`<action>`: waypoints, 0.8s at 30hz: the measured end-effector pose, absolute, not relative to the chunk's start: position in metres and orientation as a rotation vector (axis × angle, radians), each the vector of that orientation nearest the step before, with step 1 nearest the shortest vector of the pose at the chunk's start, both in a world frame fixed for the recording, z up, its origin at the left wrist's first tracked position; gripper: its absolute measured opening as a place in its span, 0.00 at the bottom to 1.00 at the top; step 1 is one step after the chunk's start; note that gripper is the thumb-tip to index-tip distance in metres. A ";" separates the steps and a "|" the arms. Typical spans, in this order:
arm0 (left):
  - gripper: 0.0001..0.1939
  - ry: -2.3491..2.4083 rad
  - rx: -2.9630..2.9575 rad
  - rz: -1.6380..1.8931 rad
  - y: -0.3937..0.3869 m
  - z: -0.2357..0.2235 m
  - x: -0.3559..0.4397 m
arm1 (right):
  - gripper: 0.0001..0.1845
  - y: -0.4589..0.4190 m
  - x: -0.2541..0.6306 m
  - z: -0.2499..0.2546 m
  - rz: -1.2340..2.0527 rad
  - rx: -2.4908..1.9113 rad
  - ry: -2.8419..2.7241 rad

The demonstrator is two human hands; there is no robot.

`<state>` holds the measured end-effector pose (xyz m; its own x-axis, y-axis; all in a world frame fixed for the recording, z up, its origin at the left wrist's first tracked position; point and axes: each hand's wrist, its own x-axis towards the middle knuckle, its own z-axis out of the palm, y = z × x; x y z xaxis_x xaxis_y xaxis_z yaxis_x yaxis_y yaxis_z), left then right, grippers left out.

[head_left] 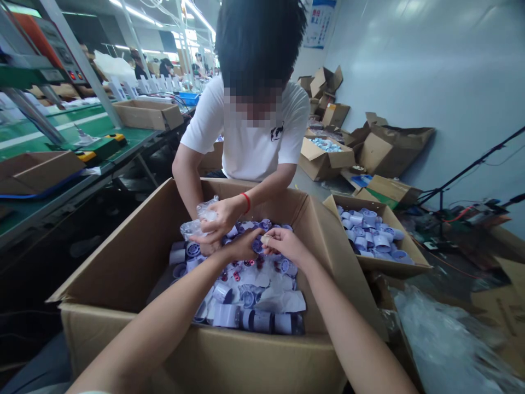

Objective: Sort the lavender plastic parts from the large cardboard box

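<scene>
Both my arms reach into a large cardboard box (123,262) that holds several small white and purple cylindrical parts (246,306). My left hand (241,246) and my right hand (285,243) meet over the pile, fingers pinched together on a small part (266,239) between them. Opposite me a person in a white T-shirt (250,142) leans over the same box. That person's hand (219,219), with a red band on the wrist, grips a crumpled clear plastic bag (197,221).
A smaller open box (410,262) with similar parts stands to the right. Clear plastic sheeting (443,339) lies at lower right. More open cartons (328,158) are stacked along the wall. A green workbench (61,142) with boxes runs on the left.
</scene>
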<state>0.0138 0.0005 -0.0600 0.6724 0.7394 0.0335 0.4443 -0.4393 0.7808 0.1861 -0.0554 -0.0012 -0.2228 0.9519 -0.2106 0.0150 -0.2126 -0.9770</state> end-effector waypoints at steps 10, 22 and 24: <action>0.27 0.880 2.273 0.392 -0.008 -0.036 0.023 | 0.05 -0.052 0.189 -0.020 0.984 -1.489 -1.765; 0.28 0.865 2.250 0.424 -0.006 -0.038 0.025 | 0.08 -0.050 0.181 -0.023 0.640 -1.605 -2.046; 0.29 0.825 2.247 0.470 -0.006 -0.038 0.026 | 0.09 -0.051 0.176 -0.022 0.473 -1.647 -2.116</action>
<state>0.0264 -0.0064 -0.0382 0.7327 0.6740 0.0946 0.4253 -0.5619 0.7095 0.1763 -0.0515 -0.0223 -0.2133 0.9702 0.1152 0.8288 0.2421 -0.5044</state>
